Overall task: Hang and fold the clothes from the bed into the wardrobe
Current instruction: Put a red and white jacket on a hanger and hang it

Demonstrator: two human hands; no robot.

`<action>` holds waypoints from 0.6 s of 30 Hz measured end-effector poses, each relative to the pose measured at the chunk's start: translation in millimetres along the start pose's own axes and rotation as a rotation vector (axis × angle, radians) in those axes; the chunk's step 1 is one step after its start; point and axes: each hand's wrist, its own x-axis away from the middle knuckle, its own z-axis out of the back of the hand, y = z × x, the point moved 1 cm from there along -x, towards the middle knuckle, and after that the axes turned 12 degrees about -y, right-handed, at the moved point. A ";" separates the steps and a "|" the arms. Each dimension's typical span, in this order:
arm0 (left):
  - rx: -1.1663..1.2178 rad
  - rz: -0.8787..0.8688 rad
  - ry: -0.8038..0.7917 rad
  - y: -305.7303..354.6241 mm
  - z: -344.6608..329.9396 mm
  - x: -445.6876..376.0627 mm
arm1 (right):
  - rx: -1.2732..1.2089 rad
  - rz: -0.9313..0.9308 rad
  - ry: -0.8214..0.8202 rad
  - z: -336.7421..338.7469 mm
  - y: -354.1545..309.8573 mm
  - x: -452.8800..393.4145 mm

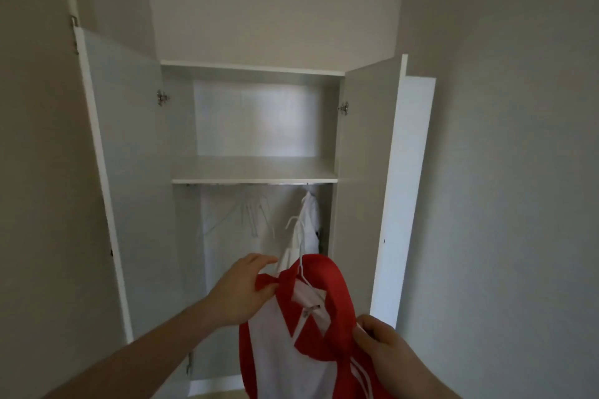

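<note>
Garment on hanger, held before the open wardrobe: a red-and-white zip-front jacket (291,327) with a red collar, white front and white stripes on its red sleeve hangs from a thin white plastic hanger (299,264), whose hook rises above the collar. The left hand (241,288) pinches the red fabric at the jacket's left shoulder; the right hand (384,345) grips the red sleeve edge, fingers curled round it. Beyond, the white laminate wardrobe (252,172) stands with both doors swung wide; a white garment (309,220) already hangs at the right of the rail beneath the shelf, with bare white hangers (256,214) to its left. To hang it well, seat both shoulders squarely on the hanger, then lift by the hook and set it on the rail between the white garment and the bare hangers.
</note>
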 end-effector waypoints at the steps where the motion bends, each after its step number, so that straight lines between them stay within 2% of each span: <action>1: -0.006 0.026 -0.001 -10.8 6.0 -5.7 | 0.000 0.003 0.002 -0.9 1.8 -15.2; 9: -0.066 0.196 -0.038 -119.5 52.9 -69.2 | -0.113 -0.046 0.102 -9.5 15.4 -145.5; 18: -0.088 0.166 0.002 -237.7 109.4 -187.5 | -0.251 -0.045 0.230 -28.2 9.6 -298.0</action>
